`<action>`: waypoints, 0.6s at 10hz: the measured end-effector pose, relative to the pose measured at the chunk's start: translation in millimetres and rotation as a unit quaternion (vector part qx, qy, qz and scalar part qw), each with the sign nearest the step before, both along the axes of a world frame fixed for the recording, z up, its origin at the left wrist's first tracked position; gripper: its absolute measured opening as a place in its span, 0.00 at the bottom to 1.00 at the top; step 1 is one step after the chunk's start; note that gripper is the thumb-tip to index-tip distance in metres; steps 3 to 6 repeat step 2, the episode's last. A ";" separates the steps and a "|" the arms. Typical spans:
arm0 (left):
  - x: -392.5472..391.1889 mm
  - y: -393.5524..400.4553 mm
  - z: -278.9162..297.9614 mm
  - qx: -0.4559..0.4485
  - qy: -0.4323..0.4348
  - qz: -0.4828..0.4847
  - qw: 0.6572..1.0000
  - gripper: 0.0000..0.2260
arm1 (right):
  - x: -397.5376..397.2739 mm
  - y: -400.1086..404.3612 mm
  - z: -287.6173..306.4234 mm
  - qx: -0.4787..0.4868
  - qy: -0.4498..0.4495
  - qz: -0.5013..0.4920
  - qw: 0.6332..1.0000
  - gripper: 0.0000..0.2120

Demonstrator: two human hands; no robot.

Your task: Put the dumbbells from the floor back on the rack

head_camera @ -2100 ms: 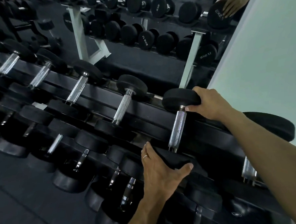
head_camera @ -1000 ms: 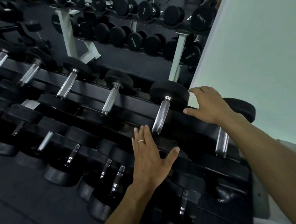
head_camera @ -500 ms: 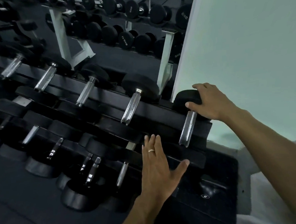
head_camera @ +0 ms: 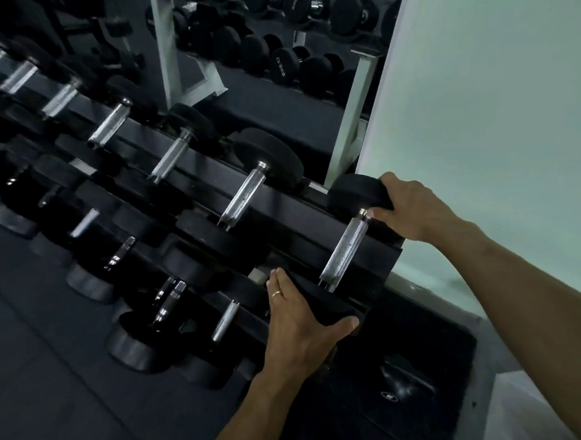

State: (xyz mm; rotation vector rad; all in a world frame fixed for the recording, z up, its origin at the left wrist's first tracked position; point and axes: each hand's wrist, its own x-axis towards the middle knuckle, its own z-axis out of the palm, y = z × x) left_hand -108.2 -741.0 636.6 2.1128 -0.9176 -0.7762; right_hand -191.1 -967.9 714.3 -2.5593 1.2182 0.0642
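A black dumbbell with a knurled chrome handle (head_camera: 343, 250) lies at the right end of the rack's top tier (head_camera: 282, 220). My right hand (head_camera: 414, 209) grips its far rubber head at the back. The dumbbell's near head is wrapped by my left hand (head_camera: 299, 324), which wears a ring. Several more black dumbbells (head_camera: 246, 192) fill the top tier to the left, and lower tiers hold others.
A pale wall (head_camera: 496, 105) stands right of the rack, with a mirror (head_camera: 255, 52) behind it showing another dumbbell rack. Dark rubber floor (head_camera: 36, 371) lies at lower left. A black kettlebell (head_camera: 401, 379) sits low beside the rack's end.
Both hands left one dumbbell, moved right along the top tier and took hold of the end dumbbell's two heads. The view swung right and closer.
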 end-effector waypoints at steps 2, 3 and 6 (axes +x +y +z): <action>3.8 -0.6 9.7 0.034 0.006 -0.007 0.999 0.59 | -3.5 0.9 4.6 0.037 -0.036 -0.003 0.999 0.25; 3.8 -0.6 9.7 0.034 0.006 -0.007 0.999 0.59 | -3.5 0.9 4.6 0.037 -0.036 -0.003 0.999 0.25; 3.8 -0.6 9.7 0.034 0.006 -0.007 0.999 0.59 | -3.5 0.9 4.6 0.037 -0.036 -0.003 0.999 0.25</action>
